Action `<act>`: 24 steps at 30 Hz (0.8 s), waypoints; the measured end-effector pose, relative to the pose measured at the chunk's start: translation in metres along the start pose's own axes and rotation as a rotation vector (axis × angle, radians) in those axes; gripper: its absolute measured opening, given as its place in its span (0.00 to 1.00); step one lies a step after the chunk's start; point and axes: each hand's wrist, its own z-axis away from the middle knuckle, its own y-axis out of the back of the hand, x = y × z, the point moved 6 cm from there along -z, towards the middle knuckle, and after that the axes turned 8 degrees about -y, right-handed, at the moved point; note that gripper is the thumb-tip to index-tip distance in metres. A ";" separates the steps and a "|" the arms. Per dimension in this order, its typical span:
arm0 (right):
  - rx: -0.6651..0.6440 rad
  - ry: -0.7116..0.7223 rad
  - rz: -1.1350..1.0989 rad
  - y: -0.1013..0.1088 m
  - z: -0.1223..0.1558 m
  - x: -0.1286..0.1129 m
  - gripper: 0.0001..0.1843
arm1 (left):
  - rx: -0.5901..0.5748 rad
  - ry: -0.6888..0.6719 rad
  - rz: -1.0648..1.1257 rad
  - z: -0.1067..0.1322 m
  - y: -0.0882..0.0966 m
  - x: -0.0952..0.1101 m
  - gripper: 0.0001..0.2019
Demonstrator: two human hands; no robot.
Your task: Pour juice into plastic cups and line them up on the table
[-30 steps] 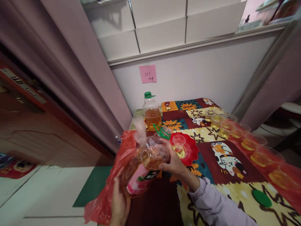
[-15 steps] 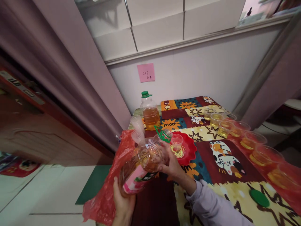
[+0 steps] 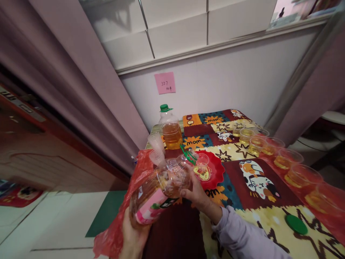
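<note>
Both my hands hold a large clear bottle of amber liquid, tilted with its neck toward the right. My left hand supports its base from below. Around the neck end is my right hand, its fingers partly hidden behind the bottle. A green handle ring circles the uncapped neck. Just beyond the mouth, a clear plastic cup stands on a red scalloped plate. Whether liquid is flowing into the cup I cannot tell.
A second bottle with a green cap stands behind, beside stacked clear cups. Several cups of pale liquid line the table's right side. A green cap lies front right. Red plastic film hangs over the left edge.
The bottle's base and my left hand have shifted slightly left and down, and the bottle lies a little flatter. My right hand keeps its grip near the neck.
</note>
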 end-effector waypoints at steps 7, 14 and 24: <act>-0.015 -0.023 -0.037 -0.002 0.004 0.001 0.71 | -0.162 0.068 -0.012 -0.007 0.005 -0.004 0.32; -0.023 -0.001 0.007 -0.002 0.006 -0.004 0.77 | -0.230 0.078 0.092 -0.012 0.015 -0.010 0.32; 0.008 0.051 0.018 0.001 0.001 -0.009 0.73 | -0.237 0.070 -0.023 -0.013 0.020 -0.005 0.35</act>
